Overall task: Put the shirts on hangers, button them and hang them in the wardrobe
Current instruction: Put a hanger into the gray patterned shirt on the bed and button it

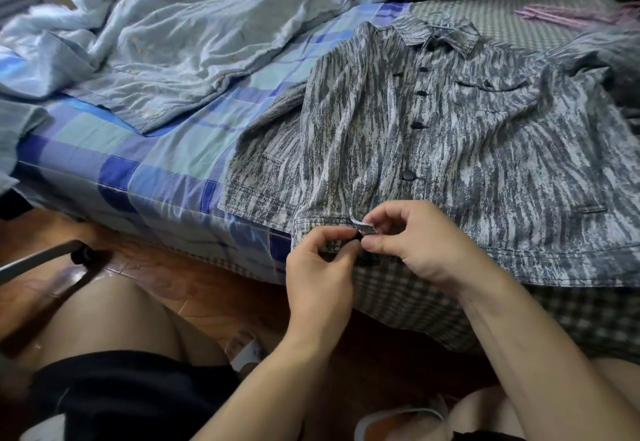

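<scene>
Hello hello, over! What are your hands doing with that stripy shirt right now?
Left hand and right hand both pinching the hem of the grey shirt, working the bottom button. Buttons above look done. Nothing in the way.

Your fingertips (349,232) cover the bottom button (357,236), can't tell if it's through the hole. Shirt (485,149) right sleeve cut by frame edge. Hanger (437,17) mostly hidden under the collar. Pink items (568,14) top right too blurred to identify.
</scene>
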{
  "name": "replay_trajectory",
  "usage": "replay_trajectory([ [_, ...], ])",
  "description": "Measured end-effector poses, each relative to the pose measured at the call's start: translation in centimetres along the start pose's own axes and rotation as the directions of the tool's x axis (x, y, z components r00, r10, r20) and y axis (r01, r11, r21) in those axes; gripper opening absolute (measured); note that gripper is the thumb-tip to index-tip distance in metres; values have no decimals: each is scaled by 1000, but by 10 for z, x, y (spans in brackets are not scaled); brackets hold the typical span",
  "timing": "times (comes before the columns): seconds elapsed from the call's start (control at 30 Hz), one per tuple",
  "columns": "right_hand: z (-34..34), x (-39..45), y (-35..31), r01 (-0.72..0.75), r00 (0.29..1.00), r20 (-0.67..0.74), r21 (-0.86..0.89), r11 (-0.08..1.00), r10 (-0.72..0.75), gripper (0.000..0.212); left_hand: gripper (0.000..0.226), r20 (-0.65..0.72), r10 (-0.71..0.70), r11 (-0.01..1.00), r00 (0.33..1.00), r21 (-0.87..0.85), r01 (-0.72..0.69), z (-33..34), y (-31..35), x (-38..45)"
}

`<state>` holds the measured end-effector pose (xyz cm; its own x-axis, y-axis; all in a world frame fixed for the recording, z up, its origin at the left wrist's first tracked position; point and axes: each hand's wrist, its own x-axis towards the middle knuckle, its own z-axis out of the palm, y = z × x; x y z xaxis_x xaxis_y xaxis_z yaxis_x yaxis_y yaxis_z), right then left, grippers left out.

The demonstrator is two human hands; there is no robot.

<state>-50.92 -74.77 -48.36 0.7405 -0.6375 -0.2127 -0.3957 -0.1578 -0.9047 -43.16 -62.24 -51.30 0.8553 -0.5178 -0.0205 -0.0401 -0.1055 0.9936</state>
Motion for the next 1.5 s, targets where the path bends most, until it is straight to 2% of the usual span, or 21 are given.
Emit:
replay_trajectory([
  [0.2,-4,-3,-9,7,998,61,14,1000,-8,33,21,-36,-81,989,996,-128,76,6,0,5],
  [0.33,0,-10,-10,-19,978,207,97,995,-1,42,27,-26,-133,975,991,-184,126,4,1,13],
  [0.4,2,-12,-9,-31,985,173,128,991,8,38,24,-11,-178,956,984,-238,170,3,2,11],
  [0.5,5,-15,-8,8,992,123,68,998,-16,33,17,114,-309,817,944,-477,324,3,6,4],
  [0.53,6,-17,-7,20,992,125,61,998,-27,35,9,121,-323,792,939,-508,338,4,7,4],
  [0.57,7,-18,-7,28,991,126,65,997,-36,38,2,93,-334,791,938,-514,333,5,7,4],
  [0.67,9,-22,-5,62,997,33,14,998,-63,38,12,24,-373,763,927,-560,322,6,9,11],
  [0.73,8,-20,-3,119,985,-113,-77,990,-127,25,14,36,-376,763,926,-554,332,8,12,12],
  [0.8,8,-20,-4,165,959,-203,-174,971,-200,13,18,21,-344,808,939,-502,308,7,11,10],
  [0.9,10,-22,-4,216,937,-221,-236,947,-269,10,28,-31,-161,935,987,-325,142,2,1,8],
  [1.0,15,-22,-2,247,902,-262,-335,909,-342,10,28,-20,-2,980,1000,-198,-2,-3,-1,11],
  [1.17,18,-21,-5,240,890,-319,-282,929,-326,5,30,45,54,974,997,-222,-43,-13,3,17],
  [1.27,19,-20,-4,223,895,-344,-205,953,-284,7,26,65,88,984,994,-163,-77,-16,2,20],
  [1.37,20,-20,-4,266,878,-310,-319,910,-365,5,26,70,115,988,991,-110,-107,-19,1,22],
  [1.43,19,-20,-5,318,870,-243,-387,866,-428,5,22,81,71,991,994,-121,-61,-21,1,20],
  [1.5,16,-20,-5,354,870,-189,-405,843,-456,6,20,187,-116,933,975,-317,172,-19,3,18],
])
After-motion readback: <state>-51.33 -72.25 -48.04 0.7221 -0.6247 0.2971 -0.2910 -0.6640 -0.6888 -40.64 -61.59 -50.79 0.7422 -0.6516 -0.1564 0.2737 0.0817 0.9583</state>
